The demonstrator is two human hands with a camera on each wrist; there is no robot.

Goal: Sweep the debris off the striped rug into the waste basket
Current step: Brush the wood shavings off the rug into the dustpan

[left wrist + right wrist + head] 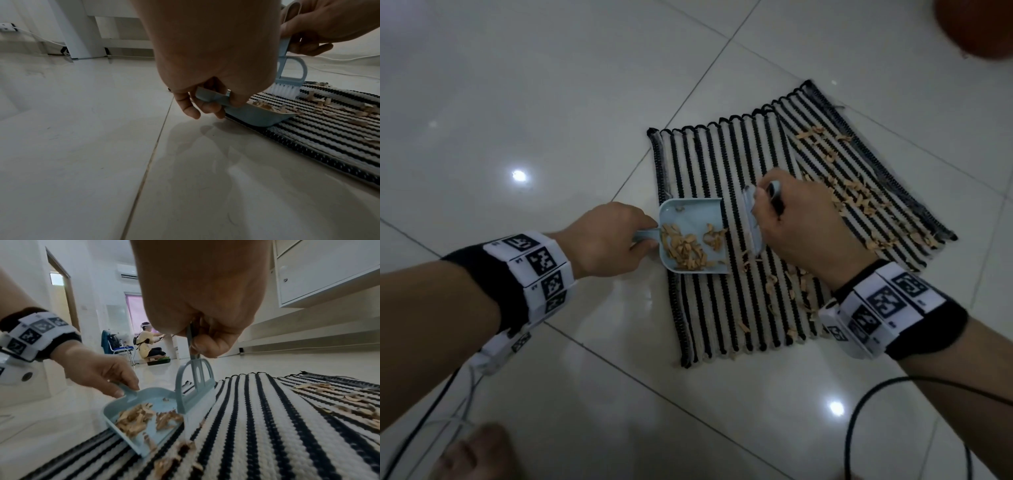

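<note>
A black-and-white striped rug (pixel 709 308) lies on the tiled floor. Tan debris (pixel 859 202) is scattered over its right part and near edge. My left hand (pixel 609 236) grips the handle of a pale blue dustpan (pixel 690 209) whose lip rests on the rug's left side; a heap of debris (pixel 133 418) lies in the dustpan (pixel 160 402). My right hand (pixel 798 222) grips the handle of a small blue brush (pixel 195 384), bristles down at the dustpan's mouth. The brush (pixel 292 76) stands just behind the dustpan (pixel 255 116) in the left wrist view. No waste basket is clearly in view.
Glossy white floor tiles (pixel 517 120) surround the rug. A reddish-brown round object (pixel 976 27) sits at the far right corner. Cables (pixel 893 394) trail from both wrists. A squatting person (pixel 148 344) works far off; white cabinets (pixel 329 272) stand to the right.
</note>
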